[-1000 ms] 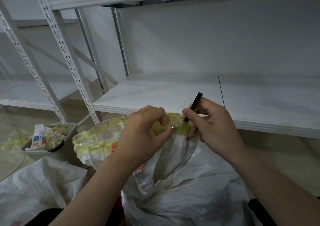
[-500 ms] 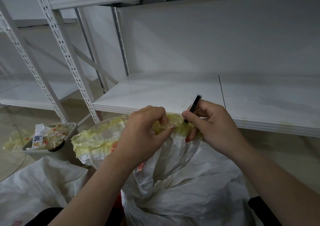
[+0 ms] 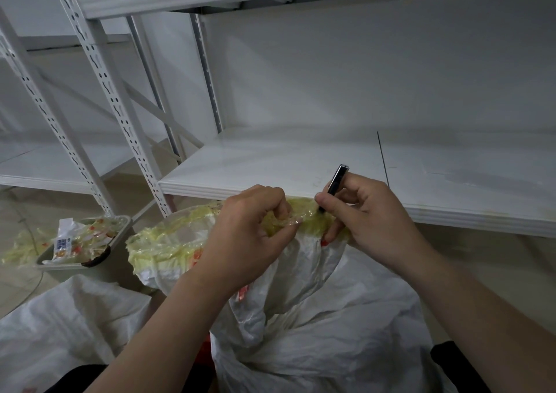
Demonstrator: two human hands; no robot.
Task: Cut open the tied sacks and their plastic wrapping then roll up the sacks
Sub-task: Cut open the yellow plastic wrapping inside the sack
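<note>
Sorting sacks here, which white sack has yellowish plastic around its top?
The middle sack, which the left hand grips at the top: yellowish plastic is bunched there. The flat sack at lower left shows none.

The beige floor [image 3: 481, 266] carried a grey bin [image 3: 115, 257] stuffed with plastic scraps [image 3: 84, 236] beside the white shelf [image 3: 270, 164]. A flat sack [image 3: 66, 326] lay near it, and a bunched sack [image 3: 331, 347] in front.

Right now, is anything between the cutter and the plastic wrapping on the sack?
Nothing visible. The cutter in the right hand has its lower end at the plastic wrapping; the left hand pinches it alongside.
</note>
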